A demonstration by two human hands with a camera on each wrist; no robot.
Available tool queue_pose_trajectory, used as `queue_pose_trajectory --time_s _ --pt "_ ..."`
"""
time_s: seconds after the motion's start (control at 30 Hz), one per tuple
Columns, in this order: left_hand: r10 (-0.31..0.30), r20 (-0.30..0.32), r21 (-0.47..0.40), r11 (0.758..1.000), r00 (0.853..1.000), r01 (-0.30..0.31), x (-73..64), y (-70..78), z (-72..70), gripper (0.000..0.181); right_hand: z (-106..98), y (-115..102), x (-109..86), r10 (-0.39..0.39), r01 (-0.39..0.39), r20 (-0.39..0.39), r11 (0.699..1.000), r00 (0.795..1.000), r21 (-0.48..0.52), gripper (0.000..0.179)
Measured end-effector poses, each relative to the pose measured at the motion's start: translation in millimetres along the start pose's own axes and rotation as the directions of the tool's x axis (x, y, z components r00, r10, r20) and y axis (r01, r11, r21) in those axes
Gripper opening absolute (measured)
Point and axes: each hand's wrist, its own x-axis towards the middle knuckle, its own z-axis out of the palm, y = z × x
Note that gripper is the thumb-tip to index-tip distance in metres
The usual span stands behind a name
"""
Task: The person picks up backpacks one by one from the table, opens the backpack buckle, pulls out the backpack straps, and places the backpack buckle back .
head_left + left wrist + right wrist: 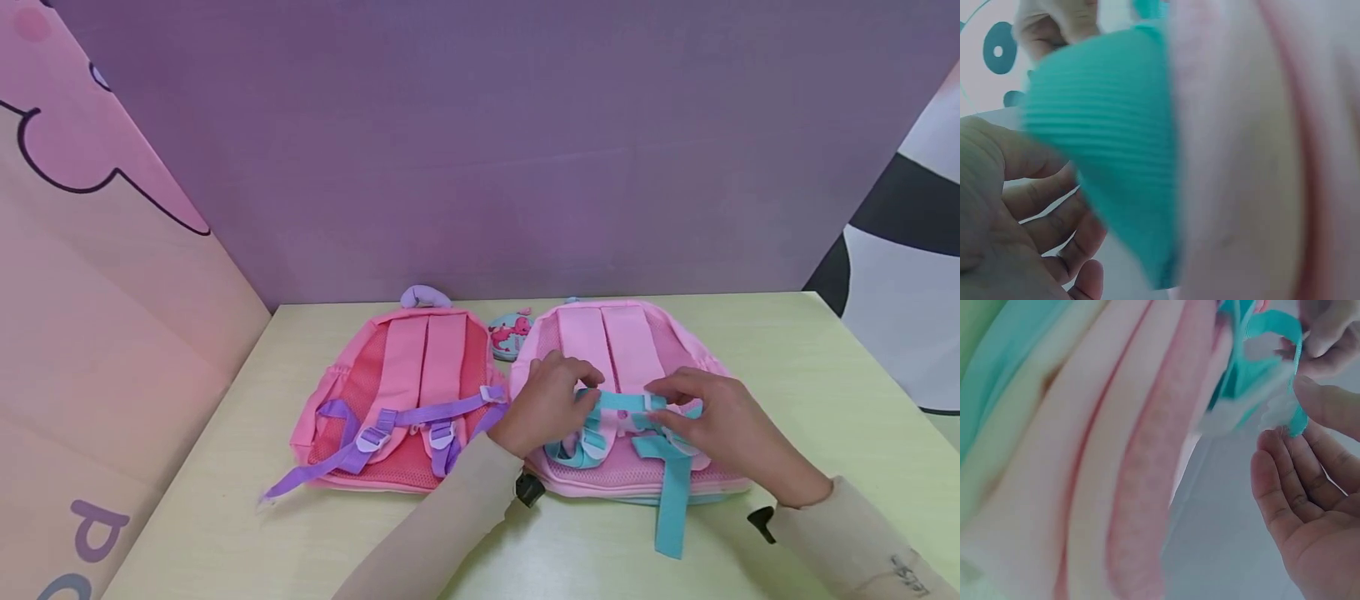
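Observation:
A light pink backpack [678,333] lies with its strap side up in the head view. Across its lower half runs a teal strap [618,402], drawn level between both hands. My left hand [551,396] pinches the strap's left part between thumb and finger. At its right part, beside a white plastic slider [648,402], my right hand [723,421] pinches the strap. A loose teal strap end [673,512] hangs over the bag's front edge. In the right wrist view, the thumb and fingers [1310,469] hold the teal webbing [1297,422] near a whitish piece.
A coral pink backpack [352,367] with purple straps [442,411] lies just left, also strap side up. Between the bags sits a small round teal-and-pink item [511,335]. A purple panel [510,167] stands behind the pale table [210,500].

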Motion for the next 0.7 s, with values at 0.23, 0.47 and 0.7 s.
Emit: queue_pose_trajectory --time_s 0.23,0.47,0.7 --pt "0.051 -0.088 -0.012 0.999 0.995 -0.053 -6.9 6.8 -23.8 0.015 -14 20 -1.4 0.122 -0.120 0.080 0.992 0.989 -0.026 0.039" --pt "0.116 -0.134 -0.014 0.993 0.984 -0.119 -13.6 10.8 -51.7 0.013 -23 45 -1.1 0.221 -0.213 0.159 0.975 0.962 -0.067 0.039" --pt "0.147 -0.201 -0.018 0.988 0.968 -0.154 -20.8 11.3 -79.2 0.011 -19 53 5.2 0.234 -0.222 0.256 0.972 0.938 -0.073 0.034"
